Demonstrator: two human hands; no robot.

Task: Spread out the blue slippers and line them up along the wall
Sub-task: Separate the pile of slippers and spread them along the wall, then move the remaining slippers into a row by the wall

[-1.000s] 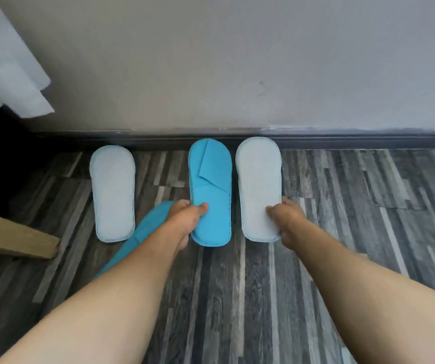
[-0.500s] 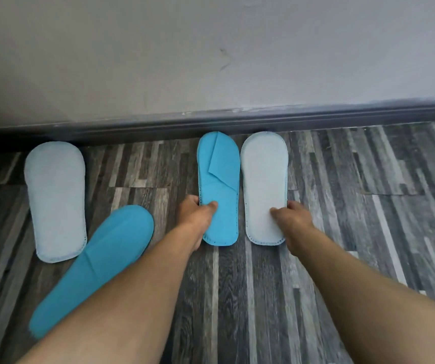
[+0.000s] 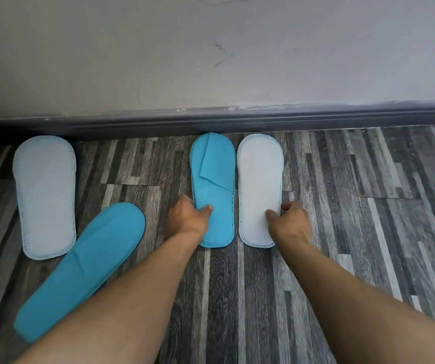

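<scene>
Several flat slippers lie on the wood-pattern floor by the wall. A bright blue slipper [image 3: 215, 185] with a folded strap points its toe at the skirting; my left hand [image 3: 188, 218] pinches its left edge near the heel. Right beside it lies a pale slipper [image 3: 259, 185], sole up, and my right hand [image 3: 288, 219] grips its right edge near the heel. Another pale slipper [image 3: 45, 195] lies at the far left by the wall. A second bright blue slipper [image 3: 84, 269] lies slanted in front of it, partly under my left forearm.
A dark skirting board [image 3: 237, 119] runs along the foot of the grey wall [image 3: 211, 48]. Bare floor [image 3: 368, 206] stretches to the right of the slippers and between the left pale slipper and the middle pair.
My view has shifted right and closer, so the curtain and cardboard at the left have left the frame. Both hands stay on the middle pair, which has barely moved.
</scene>
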